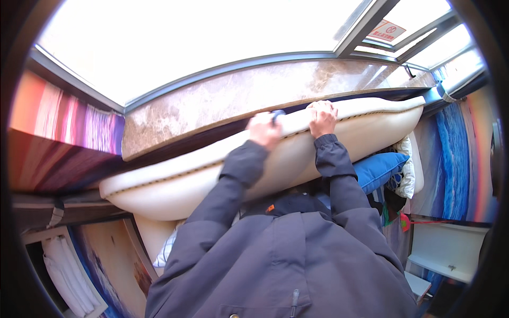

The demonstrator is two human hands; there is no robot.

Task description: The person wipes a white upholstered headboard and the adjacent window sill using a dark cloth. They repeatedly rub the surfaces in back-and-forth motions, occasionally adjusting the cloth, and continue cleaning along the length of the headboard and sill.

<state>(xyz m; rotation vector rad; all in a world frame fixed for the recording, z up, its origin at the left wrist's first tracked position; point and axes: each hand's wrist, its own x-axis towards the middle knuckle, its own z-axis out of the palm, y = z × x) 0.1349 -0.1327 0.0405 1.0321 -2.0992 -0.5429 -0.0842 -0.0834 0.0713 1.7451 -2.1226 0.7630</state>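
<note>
A long cream padded sofa backrest [222, 169] with a dark studded trim line runs across the middle, its right end higher in the picture. My left hand [263, 130] is over its top edge, smeared by motion, its fingers closed around a small dark-blue thing that I cannot make out. To its right, my right hand [322, 117] grips the top edge of the backrest, fingers bent over it and close together. Both forearms, in dark sleeves, reach across the front of the backrest.
Behind the backrest, past a dark gap, lies a brown marble sill [233, 103] under a bright window [212, 32]. A blue cushion [383, 170] and a white pillow [411, 167] sit right. Colourful curtains [79, 116] hang left. White furniture [448, 249] stands lower right.
</note>
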